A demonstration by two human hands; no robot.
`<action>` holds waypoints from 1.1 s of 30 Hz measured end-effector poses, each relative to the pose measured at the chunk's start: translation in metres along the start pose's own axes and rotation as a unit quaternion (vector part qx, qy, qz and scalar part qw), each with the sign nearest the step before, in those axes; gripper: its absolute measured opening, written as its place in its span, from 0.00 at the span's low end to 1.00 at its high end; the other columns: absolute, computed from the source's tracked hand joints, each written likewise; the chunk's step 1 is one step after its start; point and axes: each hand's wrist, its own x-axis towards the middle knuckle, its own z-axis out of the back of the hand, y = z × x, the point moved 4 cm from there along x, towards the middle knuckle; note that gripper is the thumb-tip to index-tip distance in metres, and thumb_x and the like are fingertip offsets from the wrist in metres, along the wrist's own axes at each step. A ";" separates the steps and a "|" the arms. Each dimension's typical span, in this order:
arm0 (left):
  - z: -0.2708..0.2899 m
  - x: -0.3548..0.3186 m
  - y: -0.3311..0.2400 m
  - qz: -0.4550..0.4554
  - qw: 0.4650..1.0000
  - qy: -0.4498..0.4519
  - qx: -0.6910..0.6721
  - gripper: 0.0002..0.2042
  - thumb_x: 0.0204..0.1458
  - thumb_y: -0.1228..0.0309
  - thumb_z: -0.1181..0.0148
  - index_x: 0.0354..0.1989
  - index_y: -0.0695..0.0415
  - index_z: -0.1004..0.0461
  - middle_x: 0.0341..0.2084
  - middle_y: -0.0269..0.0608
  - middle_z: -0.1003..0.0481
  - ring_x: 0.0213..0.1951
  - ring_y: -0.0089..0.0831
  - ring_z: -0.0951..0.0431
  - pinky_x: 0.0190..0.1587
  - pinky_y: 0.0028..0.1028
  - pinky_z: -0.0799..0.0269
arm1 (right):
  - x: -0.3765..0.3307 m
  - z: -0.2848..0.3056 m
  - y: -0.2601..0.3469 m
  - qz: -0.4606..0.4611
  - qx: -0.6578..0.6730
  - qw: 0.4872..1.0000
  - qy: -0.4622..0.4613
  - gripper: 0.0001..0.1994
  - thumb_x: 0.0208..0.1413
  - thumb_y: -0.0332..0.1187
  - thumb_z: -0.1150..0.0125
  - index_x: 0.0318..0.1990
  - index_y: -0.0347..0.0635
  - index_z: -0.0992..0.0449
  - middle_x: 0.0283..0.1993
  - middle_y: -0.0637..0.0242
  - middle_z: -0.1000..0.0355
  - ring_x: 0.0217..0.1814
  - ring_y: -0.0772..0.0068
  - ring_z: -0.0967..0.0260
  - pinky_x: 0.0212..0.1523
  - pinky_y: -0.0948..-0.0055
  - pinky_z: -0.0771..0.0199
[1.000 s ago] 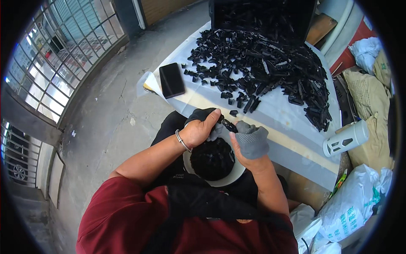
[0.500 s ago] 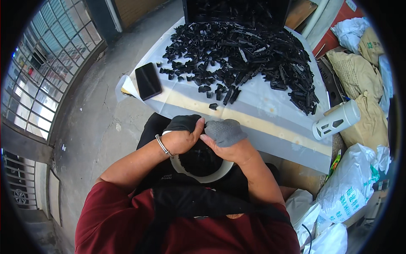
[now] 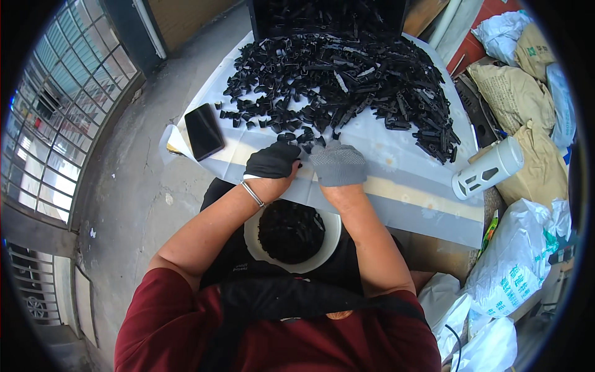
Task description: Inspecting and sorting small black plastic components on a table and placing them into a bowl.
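Note:
My left hand (image 3: pixel 273 163) wears a black fabric glove and is over the near edge of the table, its fingers curled closed. A small dark bit shows by its thumb; what it holds is hidden. Close beside it, my right hand (image 3: pixel 338 166) in a grey dotted glove reaches to the near fringe of a heap of small black plastic pieces (image 3: pixel 304 133). Its fingertips are blurred among those pieces, so their grip is unclear. Below both hands, in my lap, sits a pale round bowl (image 3: pixel 333 242) with many black pieces (image 3: pixel 291 230) inside.
A white sheet (image 3: pixel 409 180) covers the table. On its left lies a black phone (image 3: pixel 204 131); at the right edge a white cup (image 3: pixel 488 168) lies tilted. A black bin (image 3: pixel 328 18) stands behind the heap. Sacks (image 3: pixel 514 99) and white bags (image 3: pixel 511 266) crowd the right side.
Both hands have moved from together over the bowl forward to the table and apart a little. The right hand now reaches the loose pieces, and the bowl is more visible.

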 end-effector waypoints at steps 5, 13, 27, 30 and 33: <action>0.011 -0.008 0.010 0.045 0.994 -0.010 -0.096 0.11 0.45 0.68 0.43 0.36 0.58 0.29 0.28 0.48 0.26 0.29 0.44 0.25 0.31 0.36 0.30 | -0.017 0.013 -0.013 -0.058 -0.020 0.996 0.063 0.07 0.40 0.26 0.46 0.31 0.41 0.28 0.29 0.59 0.33 0.30 0.57 0.33 0.31 0.62 0.32; 0.038 -0.016 -0.002 0.037 0.977 0.091 -0.187 0.17 0.43 0.68 0.39 0.41 0.61 0.31 0.24 0.48 0.26 0.26 0.38 0.25 0.32 0.30 0.29 | -0.032 0.028 0.003 -0.030 0.265 0.964 -0.011 0.12 0.47 0.32 0.44 0.39 0.38 0.31 0.33 0.59 0.31 0.31 0.54 0.34 0.33 0.62 0.35; 0.027 -0.044 -0.012 0.250 0.845 0.133 -0.454 0.24 0.57 0.50 0.60 0.39 0.60 0.28 0.21 0.37 0.28 0.25 0.22 0.32 0.31 0.24 0.33 | -0.031 0.043 0.030 0.035 0.240 0.968 -0.070 0.10 0.50 0.37 0.44 0.33 0.39 0.28 0.25 0.63 0.33 0.28 0.59 0.35 0.29 0.64 0.38; 0.027 -0.040 -0.004 0.251 0.846 0.120 -0.456 0.22 0.58 0.53 0.60 0.36 0.61 0.27 0.20 0.34 0.30 0.23 0.21 0.34 0.28 0.23 0.36 | -0.036 0.047 0.015 -0.002 0.257 0.965 -0.045 0.10 0.51 0.38 0.44 0.35 0.41 0.27 0.30 0.62 0.30 0.32 0.58 0.34 0.34 0.63 0.39; 0.029 -0.038 -0.004 0.202 0.865 0.081 -0.452 0.21 0.58 0.56 0.60 0.31 0.64 0.29 0.20 0.45 0.29 0.23 0.31 0.31 0.30 0.30 0.34 | -0.039 0.044 0.014 -0.016 0.258 0.966 0.021 0.12 0.50 0.39 0.44 0.37 0.42 0.25 0.32 0.62 0.28 0.35 0.58 0.33 0.38 0.64 0.40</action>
